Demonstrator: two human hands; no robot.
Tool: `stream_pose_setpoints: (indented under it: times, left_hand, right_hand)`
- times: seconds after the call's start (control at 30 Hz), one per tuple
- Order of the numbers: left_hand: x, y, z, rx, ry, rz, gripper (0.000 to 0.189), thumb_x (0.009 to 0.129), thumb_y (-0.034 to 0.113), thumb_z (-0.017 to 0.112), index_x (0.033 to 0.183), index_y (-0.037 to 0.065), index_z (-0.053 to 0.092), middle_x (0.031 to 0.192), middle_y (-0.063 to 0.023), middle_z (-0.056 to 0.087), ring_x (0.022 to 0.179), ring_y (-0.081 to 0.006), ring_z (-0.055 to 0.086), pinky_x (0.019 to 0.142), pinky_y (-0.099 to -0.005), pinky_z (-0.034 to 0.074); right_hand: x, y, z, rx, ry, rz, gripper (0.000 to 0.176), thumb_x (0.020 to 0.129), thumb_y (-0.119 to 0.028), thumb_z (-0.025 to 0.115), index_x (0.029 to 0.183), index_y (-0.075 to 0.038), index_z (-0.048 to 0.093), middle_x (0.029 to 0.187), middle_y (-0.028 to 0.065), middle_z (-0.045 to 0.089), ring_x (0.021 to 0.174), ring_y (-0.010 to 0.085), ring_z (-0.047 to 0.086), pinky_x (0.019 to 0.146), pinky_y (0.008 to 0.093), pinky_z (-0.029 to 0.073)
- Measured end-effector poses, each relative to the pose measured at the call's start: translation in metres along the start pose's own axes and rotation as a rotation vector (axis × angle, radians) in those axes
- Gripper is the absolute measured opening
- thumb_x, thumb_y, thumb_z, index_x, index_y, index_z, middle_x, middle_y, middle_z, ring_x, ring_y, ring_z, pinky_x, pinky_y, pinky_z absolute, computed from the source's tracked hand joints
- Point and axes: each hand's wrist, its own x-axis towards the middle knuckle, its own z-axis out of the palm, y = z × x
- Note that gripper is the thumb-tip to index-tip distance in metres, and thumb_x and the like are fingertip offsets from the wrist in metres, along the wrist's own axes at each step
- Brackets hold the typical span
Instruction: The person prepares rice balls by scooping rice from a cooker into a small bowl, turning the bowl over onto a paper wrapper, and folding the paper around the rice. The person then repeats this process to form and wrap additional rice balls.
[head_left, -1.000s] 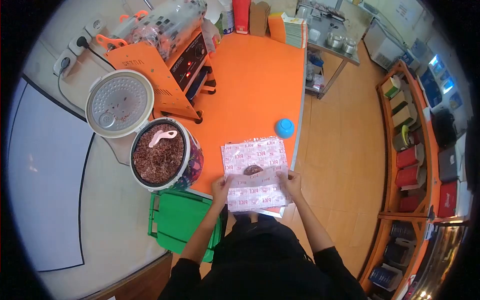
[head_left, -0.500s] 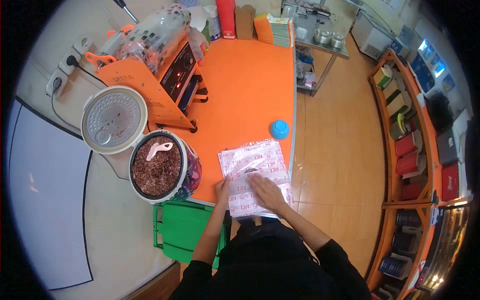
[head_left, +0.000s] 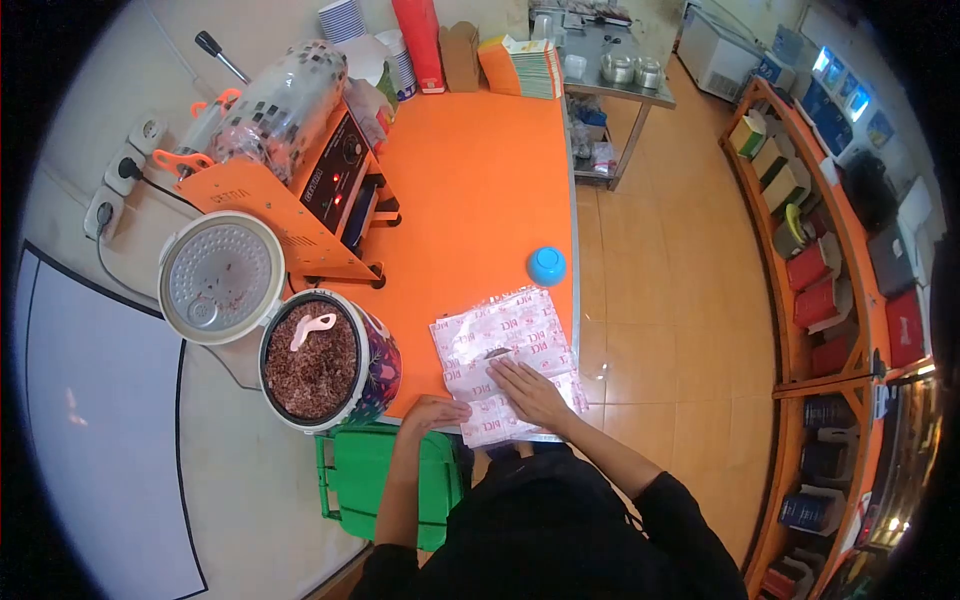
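Observation:
A stack of white plastic rice wrappers (head_left: 500, 325) with red and pink print lies at the near edge of the orange table. My right hand (head_left: 530, 394) rests flat on the top wrapper, fingers stretched out below a small dark opening in it. At the wrappers' left edge, my left hand (head_left: 435, 412) has its fingertips closed on the border of the sheet. Beyond the stack sits a small blue bowl (head_left: 547, 266). To the left stands an open rice cooker (head_left: 378, 370) full of reddish-brown rice (head_left: 315, 365), with a pale pink rice paddle (head_left: 312, 328) lying on top.
An orange cup-sealing machine (head_left: 270, 215) with a film roll stands behind the cooker's raised lid (head_left: 220, 278). Cups (head_left: 342, 20) and folded cartons (head_left: 522, 68) line the table's far end. A green plastic chair (head_left: 385, 485) is below; an orange shelf (head_left: 765, 250) stands at right.
My left hand has slid lower along the wrappers' left edge. My right hand lies flatter and slightly lower on the sheet. The whole view has shifted a little.

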Motion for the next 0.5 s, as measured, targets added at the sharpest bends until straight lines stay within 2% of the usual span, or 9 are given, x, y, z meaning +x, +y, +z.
stream_pose_setpoints:
  times: [0.03,0.13,0.23,0.33,0.43,0.5]
  left_hand:
    - [-0.007,0.011,0.002,0.118,-0.035,-0.004,0.029,0.095,0.011,0.056,0.108,-0.014,0.063,0.109,-0.0228,0.068,0.102,-0.0285,0.069,0.091,-0.0348,0.056]
    - [-0.019,0.030,0.010,0.096,-0.123,-0.155,0.034,0.096,0.014,0.055,0.114,-0.014,0.060,0.110,-0.0229,0.068,0.105,-0.0290,0.068,0.094,-0.0339,0.055]
    - [-0.009,0.006,-0.013,-0.399,-0.307,-0.238,0.039,0.096,0.019,0.056,0.117,-0.015,0.058,0.113,-0.0232,0.067,0.108,-0.0293,0.066,0.097,-0.0355,0.053]
    - [-0.006,-0.006,0.006,-0.215,0.035,-0.188,0.042,0.095,0.022,0.056,0.118,-0.013,0.059,0.114,-0.0228,0.067,0.110,-0.0299,0.065,0.101,-0.0369,0.051]
    - [0.003,-0.026,-0.013,-0.213,-0.031,0.016,0.039,0.095,0.021,0.057,0.118,-0.011,0.060,0.113,-0.0204,0.068,0.107,-0.0278,0.066,0.099,-0.0359,0.051]
    - [0.017,-0.028,-0.023,-0.039,-0.012,0.142,0.035,0.092,0.016,0.059,0.117,-0.009,0.062,0.111,-0.0172,0.068,0.104,-0.0249,0.066,0.094,-0.0336,0.052]
  right_hand:
    - [0.000,0.000,0.000,0.004,0.003,0.000,0.060,0.087,-0.013,0.050,0.144,-0.001,0.036,0.148,0.0162,0.040,0.138,0.0294,0.038,0.112,0.0423,0.033]
    - [0.000,-0.002,-0.003,0.012,0.006,-0.002,0.061,0.086,-0.013,0.051,0.144,-0.001,0.037,0.148,0.0162,0.041,0.137,0.0295,0.039,0.112,0.0423,0.033]
    - [0.002,0.000,-0.006,0.013,0.017,-0.015,0.061,0.086,-0.013,0.051,0.144,-0.001,0.038,0.148,0.0161,0.041,0.137,0.0297,0.039,0.113,0.0426,0.032]
    - [0.001,-0.001,-0.003,0.025,0.024,-0.007,0.060,0.085,-0.012,0.051,0.143,-0.001,0.038,0.148,0.0160,0.041,0.136,0.0301,0.040,0.113,0.0428,0.032]
    - [0.000,0.001,-0.001,0.022,0.031,-0.011,0.060,0.086,-0.012,0.051,0.143,-0.001,0.039,0.148,0.0160,0.041,0.136,0.0303,0.040,0.114,0.0430,0.032]
    - [-0.001,0.002,0.000,0.024,0.037,-0.011,0.060,0.086,-0.012,0.051,0.143,-0.001,0.038,0.148,0.0160,0.040,0.136,0.0304,0.040,0.114,0.0432,0.032]
